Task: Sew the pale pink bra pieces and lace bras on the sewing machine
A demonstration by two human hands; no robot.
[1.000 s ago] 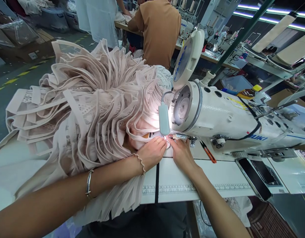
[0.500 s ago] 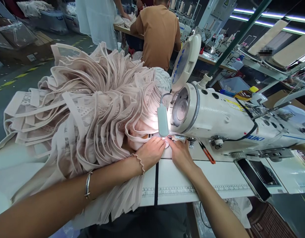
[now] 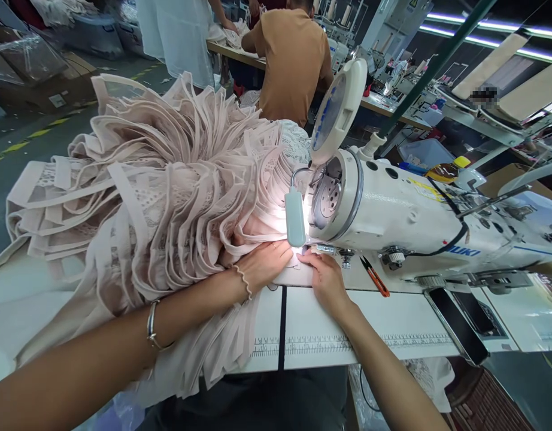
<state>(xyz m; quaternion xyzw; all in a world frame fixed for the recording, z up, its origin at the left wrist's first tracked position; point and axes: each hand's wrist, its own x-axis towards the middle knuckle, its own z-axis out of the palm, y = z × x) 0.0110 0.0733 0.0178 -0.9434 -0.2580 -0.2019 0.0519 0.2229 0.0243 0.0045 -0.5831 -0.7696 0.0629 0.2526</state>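
A large heap of pale pink lace garments [image 3: 181, 203] lies across the left of the sewing table. My left hand [image 3: 270, 263] rests at the heap's right edge, under the machine's lamp [image 3: 294, 218], its fingers together on pink fabric. Just right of it, my right hand [image 3: 325, 278] has its fingers closed at a small pale piece of fabric [image 3: 294, 261] beside the needle area. What its fingertips grip is too small to make out. The white sewing machine [image 3: 393, 203] stands behind my right hand; its needle is hidden by the lamp.
Orange-handled snips [image 3: 375, 276] lie right of my right hand. A phone [image 3: 456, 323] rests at the table's front right, over a printed ruler strip [image 3: 406, 340]. Behind the machine sits a person in a brown top [image 3: 294, 66]. Thread cones [image 3: 489, 66] stand at upper right.
My left hand has shifted left and slightly up, away from my right fingertips. My right hand's fingers have curled more. The machine's round rotating part shows its holes instead of a blur.
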